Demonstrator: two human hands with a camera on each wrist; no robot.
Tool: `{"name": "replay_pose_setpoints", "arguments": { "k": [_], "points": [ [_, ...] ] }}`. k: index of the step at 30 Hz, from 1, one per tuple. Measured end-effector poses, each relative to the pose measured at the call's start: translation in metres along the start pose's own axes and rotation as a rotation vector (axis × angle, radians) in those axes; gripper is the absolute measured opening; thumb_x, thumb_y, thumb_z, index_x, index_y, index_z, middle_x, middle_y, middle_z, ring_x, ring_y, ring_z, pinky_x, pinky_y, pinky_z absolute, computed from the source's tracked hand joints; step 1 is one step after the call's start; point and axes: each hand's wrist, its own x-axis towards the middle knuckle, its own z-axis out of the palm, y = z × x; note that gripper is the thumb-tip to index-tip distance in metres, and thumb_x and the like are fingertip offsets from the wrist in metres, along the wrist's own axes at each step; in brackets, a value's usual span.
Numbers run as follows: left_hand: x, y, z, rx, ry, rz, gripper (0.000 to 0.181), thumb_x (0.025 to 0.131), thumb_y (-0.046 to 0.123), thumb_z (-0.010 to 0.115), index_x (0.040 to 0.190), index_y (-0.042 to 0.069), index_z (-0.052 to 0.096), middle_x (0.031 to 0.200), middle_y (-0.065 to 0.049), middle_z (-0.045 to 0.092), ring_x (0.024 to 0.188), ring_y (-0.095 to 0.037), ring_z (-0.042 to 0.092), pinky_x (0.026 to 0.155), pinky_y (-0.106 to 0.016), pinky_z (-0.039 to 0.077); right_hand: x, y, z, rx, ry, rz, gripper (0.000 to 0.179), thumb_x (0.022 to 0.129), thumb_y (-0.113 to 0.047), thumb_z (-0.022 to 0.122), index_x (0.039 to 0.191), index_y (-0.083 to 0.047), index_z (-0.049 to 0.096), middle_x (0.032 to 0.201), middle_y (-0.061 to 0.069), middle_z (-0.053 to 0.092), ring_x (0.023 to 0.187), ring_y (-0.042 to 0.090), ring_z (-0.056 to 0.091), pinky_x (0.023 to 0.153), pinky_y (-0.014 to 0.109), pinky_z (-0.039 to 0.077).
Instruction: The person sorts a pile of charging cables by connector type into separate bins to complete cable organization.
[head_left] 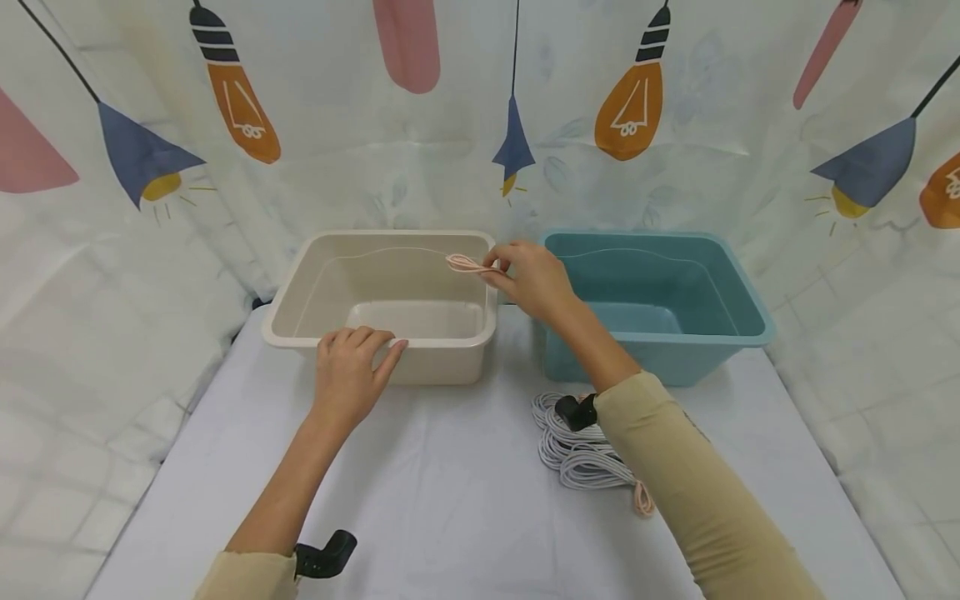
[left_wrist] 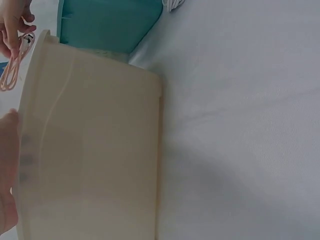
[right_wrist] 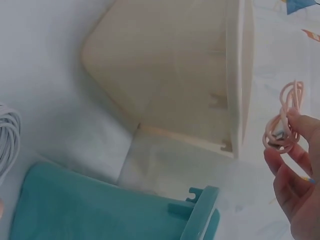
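Observation:
My right hand (head_left: 537, 279) pinches a small coiled pink cable (head_left: 467, 264), held above the right end of a beige plastic bin (head_left: 397, 342). In the right wrist view, a metal connector shows in the bundle of the pink cable (right_wrist: 295, 92), between thumb and fingers. My left hand (head_left: 348, 371) rests on the front rim of the beige bin, its fingertips at the edge. The left wrist view shows this hand (left_wrist: 7, 165) only in part, beside the rim. Inside the beige bin I see only bare walls and floor.
A teal bin (head_left: 645, 358) stands right of the beige one, with a narrow gap between. Coiled white-grey cables (head_left: 581, 458) lie in front of it, partly under my right forearm, with a pink cable end (head_left: 642, 500). A printed curtain (head_left: 450, 167) hangs behind the white-covered table (head_left: 465, 500).

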Motion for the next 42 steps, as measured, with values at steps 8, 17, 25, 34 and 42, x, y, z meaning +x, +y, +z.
{"name": "replay_pose_setpoints", "arguments": {
  "k": [8, 17, 25, 34, 42],
  "points": [
    [0.002, 0.0, 0.002, -0.014, -0.001, -0.001, 0.024, 0.097, 0.021, 0.078, 0.103, -0.001, 0.078, 0.101, -0.018, 0.077, 0.097, -0.044, 0.067, 0.099, -0.065, 0.045, 0.012, -0.003, 0.003, 0.025, -0.019, -0.002, 0.02, 0.102, -0.025, 0.073, 0.116, -0.011, 0.078, 0.101, 0.011, 0.07, 0.094, 0.029, 0.061, 0.075, 0.042, 0.052],
    [0.005, 0.0, 0.001, -0.008, -0.038, -0.029, 0.024, 0.098, 0.022, 0.077, 0.106, -0.001, 0.078, 0.104, -0.018, 0.077, 0.101, -0.044, 0.067, 0.102, -0.065, 0.044, 0.027, -0.007, 0.007, 0.02, -0.054, 0.008, 0.02, 0.103, -0.023, 0.073, 0.117, -0.009, 0.078, 0.102, 0.012, 0.071, 0.097, 0.029, 0.063, 0.083, 0.042, 0.053],
    [0.007, 0.0, 0.001, -0.018, -0.045, -0.039, 0.024, 0.098, 0.022, 0.077, 0.107, -0.001, 0.077, 0.104, -0.018, 0.077, 0.102, -0.045, 0.066, 0.103, -0.066, 0.042, 0.043, -0.012, 0.013, 0.008, -0.083, 0.029, 0.022, 0.104, -0.022, 0.071, 0.12, -0.008, 0.076, 0.105, 0.013, 0.071, 0.1, 0.028, 0.062, 0.085, 0.04, 0.053],
    [0.008, -0.002, 0.0, -0.015, -0.067, -0.046, 0.027, 0.099, 0.024, 0.076, 0.108, -0.001, 0.078, 0.106, -0.018, 0.077, 0.102, -0.045, 0.067, 0.104, -0.066, 0.042, 0.056, -0.014, 0.017, 0.014, -0.109, 0.089, 0.022, 0.106, -0.02, 0.068, 0.123, -0.008, 0.074, 0.108, 0.013, 0.068, 0.1, 0.026, 0.06, 0.083, 0.037, 0.054],
    [0.007, -0.003, -0.001, -0.021, -0.075, -0.045, 0.026, 0.099, 0.025, 0.076, 0.107, 0.0, 0.078, 0.106, -0.018, 0.077, 0.101, -0.045, 0.067, 0.103, -0.066, 0.043, 0.063, -0.012, 0.024, 0.04, -0.123, 0.108, 0.031, 0.107, -0.015, 0.065, 0.137, -0.007, 0.068, 0.125, 0.018, 0.069, 0.117, 0.032, 0.062, 0.098, 0.04, 0.054]
  ]
}}
